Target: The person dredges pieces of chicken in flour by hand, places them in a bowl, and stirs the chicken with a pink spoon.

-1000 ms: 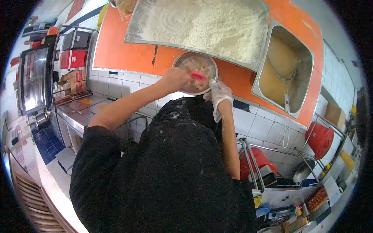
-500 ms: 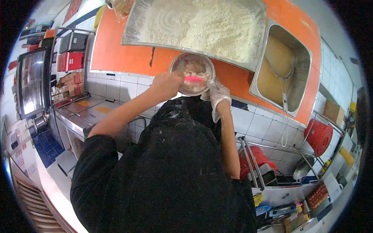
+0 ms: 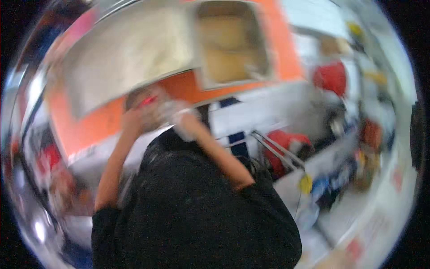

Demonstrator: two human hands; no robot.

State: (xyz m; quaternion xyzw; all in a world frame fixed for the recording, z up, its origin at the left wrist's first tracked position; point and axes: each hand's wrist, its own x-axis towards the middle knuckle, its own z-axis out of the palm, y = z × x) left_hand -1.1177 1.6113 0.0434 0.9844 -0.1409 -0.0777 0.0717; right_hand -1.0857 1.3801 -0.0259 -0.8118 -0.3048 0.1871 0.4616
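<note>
Motion blur smears the whole picture. A round metal bowl is at the counter's front edge, below the flour tray, largely covered by my hands. My left hand, bare, is closed at its near left side, around a bright pink utensil whose kind is too blurred to tell. My right hand, in a clear plastic glove, is closed at the bowl's right side; its fingers are smeared. The pale pieces in the bowl cannot be made out now. A wide metal tray of pale flour lies just beyond.
Right of the flour tray, a deep metal pan of tan liquid sits in the orange counter. A red tub and metal rails stand lower right, with another red container farther right.
The view has swung, so counter, trays and both hands appear farther left and tilted. My hands remain at the bowl. The strainer in the liquid no longer shows clearly.
</note>
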